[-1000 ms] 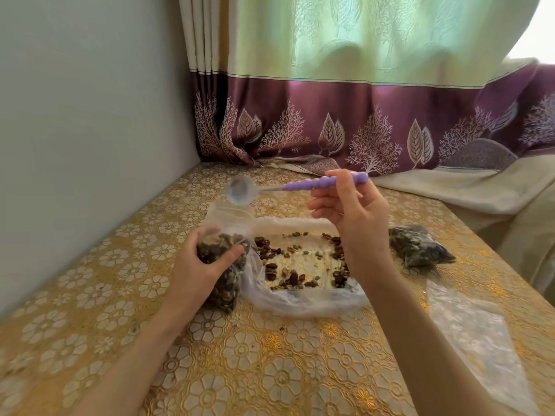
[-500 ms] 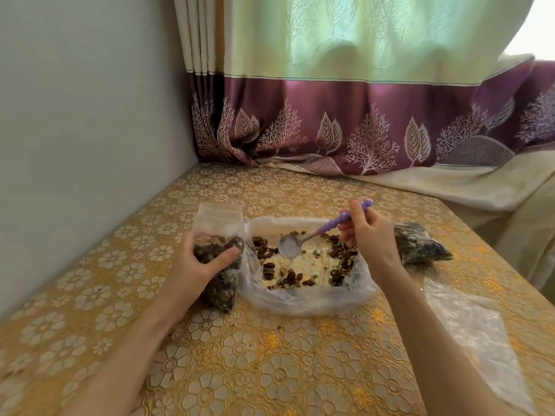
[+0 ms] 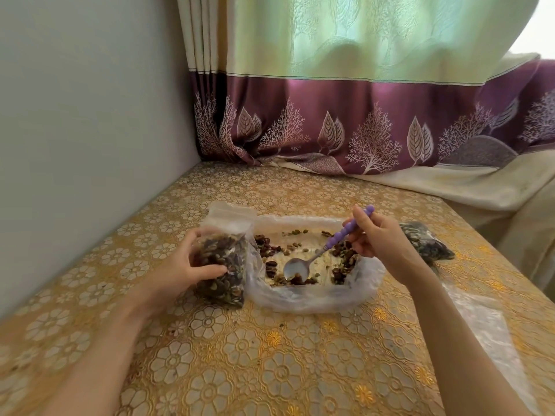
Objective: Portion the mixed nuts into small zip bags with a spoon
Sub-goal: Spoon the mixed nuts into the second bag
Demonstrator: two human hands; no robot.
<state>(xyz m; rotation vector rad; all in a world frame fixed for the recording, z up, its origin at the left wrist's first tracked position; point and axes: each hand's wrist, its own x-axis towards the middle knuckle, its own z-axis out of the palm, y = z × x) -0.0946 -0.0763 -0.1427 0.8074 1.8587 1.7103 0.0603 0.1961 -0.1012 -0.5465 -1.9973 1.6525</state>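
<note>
**Spoon back down in the nuts, next scoop starting**

Table [image 3: 270, 370]: gold floral cloth, carries everything. Curtain [image 3: 360, 121] behind, wall on the left.

Big bag [image 3: 315, 298]: clear plastic, mouth rolled open, lying flat mid-table. Loose nuts [image 3: 342, 259] left in it are sparse, clumped along the left and right sides, bare patch in the middle. My read: supply nearly used up.

Zip bag [image 3: 223, 265]: upright, just left of the big bag and touching it, roughly two-thirds full, mouth open at the top. Left hand [image 3: 192, 265] wraps it from the left, thumb across the front, fingers curled round the far side. Grip is closed on the bag, holding it upright.

Second filled bag [image 3: 426, 244]: lying on the table right of the right hand, partly hidden. An empty clear bag [image 3: 480, 331] lies flat nearer the right edge.

Right hand [image 3: 381, 241]: fingers pinch the spoon [image 3: 318, 253] high on its purple handle.

Change: a second ago the spoon was raised, bowl empty, above the zip bag's mouth; half a second ago it was dropping into the big bag; now the bowl sits low against a small clump at the near edge. So one dump is done and the next scoop is under way.

Spoon axis: diagonal, handle end up, far and right; bowl down, near and left, hollow side facing up. Zip bag's long axis is vertical.
</note>
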